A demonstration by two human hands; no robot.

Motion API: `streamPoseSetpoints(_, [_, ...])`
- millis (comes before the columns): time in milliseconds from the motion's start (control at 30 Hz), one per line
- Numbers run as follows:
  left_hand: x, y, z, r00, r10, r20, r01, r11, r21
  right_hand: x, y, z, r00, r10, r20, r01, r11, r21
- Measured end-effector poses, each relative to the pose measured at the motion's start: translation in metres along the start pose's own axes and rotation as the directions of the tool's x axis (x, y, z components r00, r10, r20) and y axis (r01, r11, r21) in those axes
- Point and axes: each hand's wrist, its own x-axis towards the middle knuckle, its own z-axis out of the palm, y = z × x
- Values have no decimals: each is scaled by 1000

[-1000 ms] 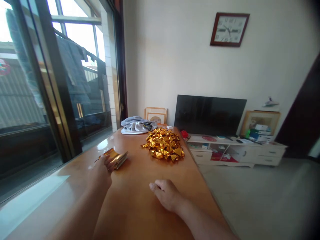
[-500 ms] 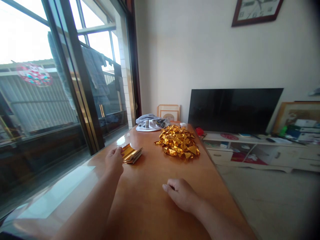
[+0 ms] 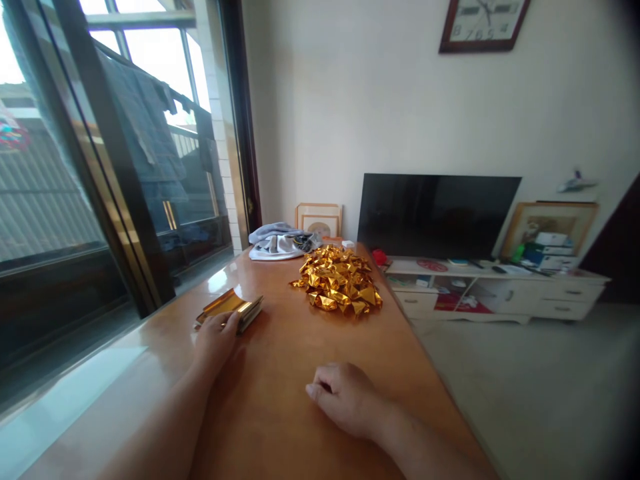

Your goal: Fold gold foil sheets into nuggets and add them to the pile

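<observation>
A small stack of gold foil paper (image 3: 225, 304) lies on the left part of the table, its top sheets curving upward. My left hand (image 3: 215, 339) is at its near edge, closed on it, with the thumb at the right and the fingertips partly hidden. On the bare tabletop nearer to me rests my right hand (image 3: 345, 400), loosely curled into a fist with nothing visible in it. Beyond the right hand is a heap of folded gold foil pieces (image 3: 340, 283), which neither hand touches.
Folded grey and white cloth (image 3: 283, 243) lies at the far end of the wooden table (image 3: 280, 373), near framed pictures (image 3: 320, 220). Glass sliding doors (image 3: 100, 167) run along the left. A television (image 3: 435, 217) stands on a white cabinet (image 3: 520, 297) past the right edge.
My left hand has shifted from the foil stack's left end to its near side. My right hand stays curled on the table. The view has turned slightly right.
</observation>
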Motion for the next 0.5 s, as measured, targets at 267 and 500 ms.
streamPoseSetpoints(267, [4,-18,4,999,-40,25,40,999,6,0,-1,-2,1000,18,15,-18,1000,-10])
streamPoseSetpoints(500, [2,-13,3,997,-63,-39,62,998,-21,-1,-1,-2,999,31,29,-31,1000,1])
